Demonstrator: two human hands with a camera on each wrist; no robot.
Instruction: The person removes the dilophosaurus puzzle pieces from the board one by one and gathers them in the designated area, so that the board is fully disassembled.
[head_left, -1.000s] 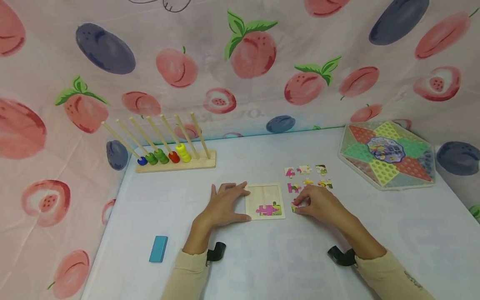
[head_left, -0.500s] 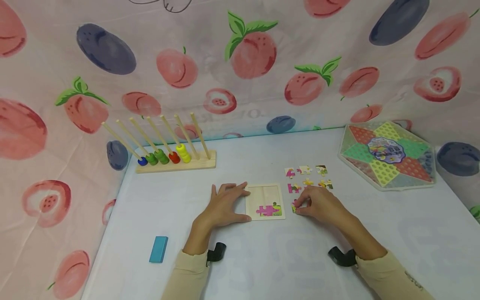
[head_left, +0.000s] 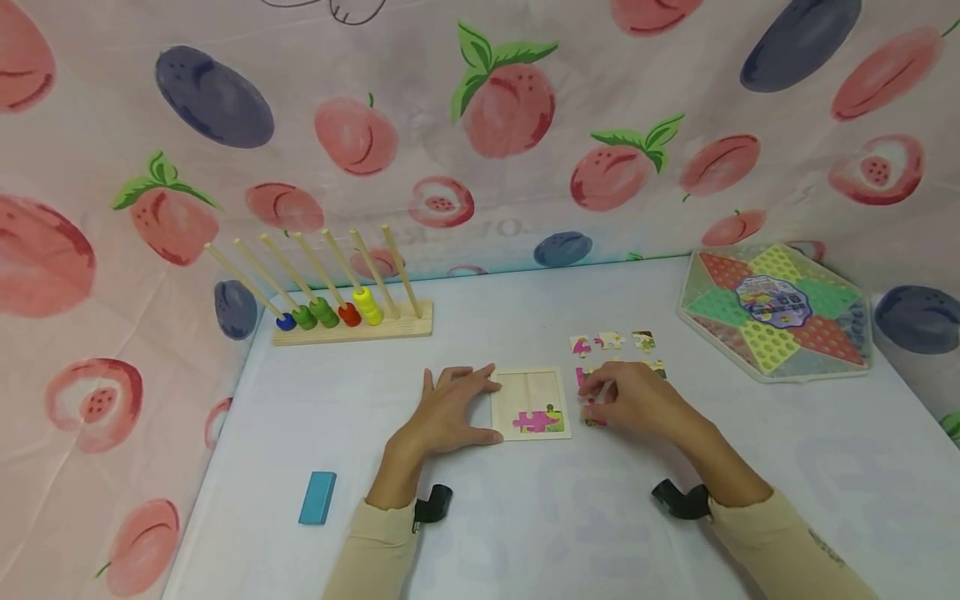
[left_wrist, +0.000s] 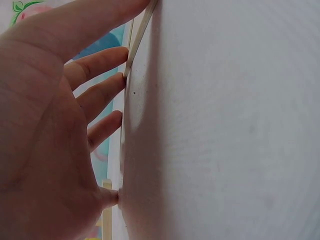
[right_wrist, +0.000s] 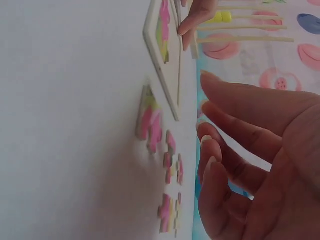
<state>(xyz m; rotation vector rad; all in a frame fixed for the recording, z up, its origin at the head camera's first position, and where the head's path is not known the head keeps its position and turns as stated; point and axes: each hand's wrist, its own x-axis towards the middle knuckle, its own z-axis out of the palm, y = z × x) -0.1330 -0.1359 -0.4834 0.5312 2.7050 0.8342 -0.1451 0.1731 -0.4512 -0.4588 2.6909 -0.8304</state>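
Note:
My left hand (head_left: 447,412) spreads thumb and fingers along the left side of a square wooden puzzle tray (head_left: 510,396), touching its corners. In the left wrist view the thumb rests by the tray's pale edge (left_wrist: 142,30). Joined pink and green puzzle pieces (head_left: 536,421) fill the tray's lower right. My right hand (head_left: 641,400) hovers over loose pieces to the tray's right, fingers bent and nothing between them. Below its fingertips a pink and green jigsaw piece (right_wrist: 150,120) lies on the table, blurred in the right wrist view. The hand hides part of the lower pieces.
More loose jigsaw pieces (head_left: 611,340) lie in rows behind the right hand. A wooden peg abacus (head_left: 352,331) with coloured beads stands back left. A blue block (head_left: 317,498) lies front left, a hexagonal board-game box (head_left: 776,308) back right. Fruit-print cloth hangs behind.
My right hand's fingers have parted from the lower jigsaw piece and risen slightly, uncovering more of it. The left hand and the tray stay put.

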